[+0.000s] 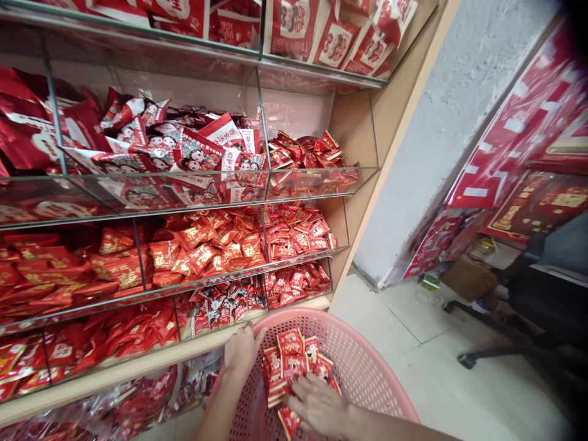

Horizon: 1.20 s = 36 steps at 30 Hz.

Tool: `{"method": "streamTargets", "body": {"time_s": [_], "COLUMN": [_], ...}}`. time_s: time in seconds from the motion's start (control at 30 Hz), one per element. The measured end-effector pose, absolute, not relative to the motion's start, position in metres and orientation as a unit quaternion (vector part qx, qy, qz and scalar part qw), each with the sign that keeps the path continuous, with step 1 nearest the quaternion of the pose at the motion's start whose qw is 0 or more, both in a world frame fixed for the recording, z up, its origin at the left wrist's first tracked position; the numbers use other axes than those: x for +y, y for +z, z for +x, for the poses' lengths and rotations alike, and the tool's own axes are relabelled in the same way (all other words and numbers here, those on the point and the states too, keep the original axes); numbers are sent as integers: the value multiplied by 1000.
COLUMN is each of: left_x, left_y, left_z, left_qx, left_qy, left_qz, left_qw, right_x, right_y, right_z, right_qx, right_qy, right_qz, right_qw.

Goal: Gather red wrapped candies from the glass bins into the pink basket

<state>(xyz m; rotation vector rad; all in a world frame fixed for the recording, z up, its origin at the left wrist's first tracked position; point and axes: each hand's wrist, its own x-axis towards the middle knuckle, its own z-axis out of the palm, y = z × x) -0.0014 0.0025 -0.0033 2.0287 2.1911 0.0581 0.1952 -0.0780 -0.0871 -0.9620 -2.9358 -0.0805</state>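
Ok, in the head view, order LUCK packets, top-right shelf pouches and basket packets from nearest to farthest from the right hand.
1. Basket packets: under the right hand.
2. LUCK packets: low, just ahead.
3. Top-right shelf pouches: highest up, ahead.

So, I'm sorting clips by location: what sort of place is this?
Probably a sweet shop: divided shelves, heaps of small, mostly red packets, and a basket holding more.

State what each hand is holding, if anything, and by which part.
The left hand holds the round pink perforated plastic basket by its rim. The right hand touches the small red-and-gold packets inside; whether it grips one cannot be told.
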Motion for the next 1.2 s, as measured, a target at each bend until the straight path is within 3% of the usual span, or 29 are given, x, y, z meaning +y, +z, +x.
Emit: {"method": "streamTargets", "body": {"time_s": [0.47, 1.2], "left_x": [3, 3], "left_y": [-1, 3], "left_z": [1, 3], "left_qx": [735, 734], "left_qy": [7, -6], "left_qz": [674, 674], "left_qw": [79, 81], "right_x": [-88, -89], "right_y": [-85, -53], "right_z": [186, 194], "right_qx": [-926, -917], "right_qy": [-71, 112], "right_qz": [-369, -382], "right_qw": [30, 25]}}
